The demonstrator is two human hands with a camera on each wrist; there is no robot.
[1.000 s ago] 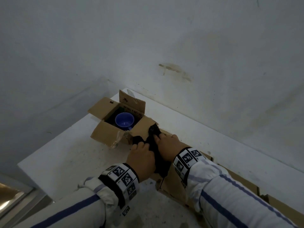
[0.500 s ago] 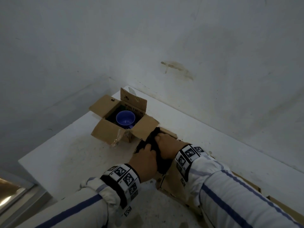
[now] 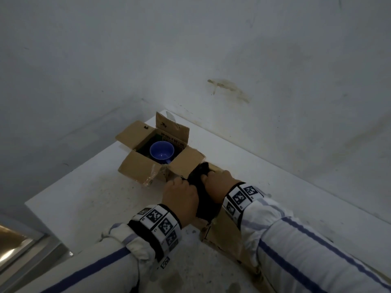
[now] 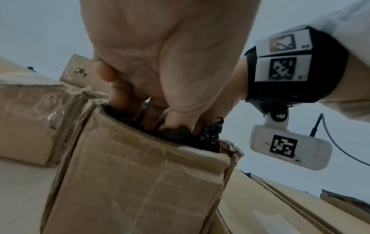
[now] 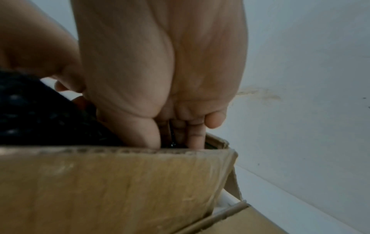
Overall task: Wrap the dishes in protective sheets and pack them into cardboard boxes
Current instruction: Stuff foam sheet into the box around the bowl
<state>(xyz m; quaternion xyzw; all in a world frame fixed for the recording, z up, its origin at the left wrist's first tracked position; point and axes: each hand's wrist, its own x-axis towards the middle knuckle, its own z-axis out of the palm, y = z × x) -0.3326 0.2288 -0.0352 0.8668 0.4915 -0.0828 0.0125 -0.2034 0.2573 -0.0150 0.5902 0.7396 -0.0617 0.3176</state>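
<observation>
A black wrapped bundle (image 3: pixel 204 199) sits half inside the near cardboard box (image 3: pixel 224 231) on the white table. My left hand (image 3: pixel 179 193) grips its left side, fingers reaching down past the box rim (image 4: pixel 140 182) into the black sheet (image 4: pixel 180 134). On the right side my right hand (image 3: pixel 220 182) holds it, with its fingers (image 5: pixel 196 136) between the sheet (image 5: pixel 40 118) and the box wall (image 5: pixel 100 182). What is inside the sheet is hidden. Farther back, an open cardboard box (image 3: pixel 135 168) holds a blue cup (image 3: pixel 161 152), unwrapped.
Both boxes stand on a white table (image 3: pixel 84 197) in a corner between two pale walls. Flat cardboard (image 3: pixel 254 269) lies at the near right under my right sleeve. The table's left edge drops off toward a metal frame (image 3: pixel 19 250).
Both hands have pushed the black bundle lower into the near box; its top tip now stands less high above the rim. The far box and blue cup have not moved.
</observation>
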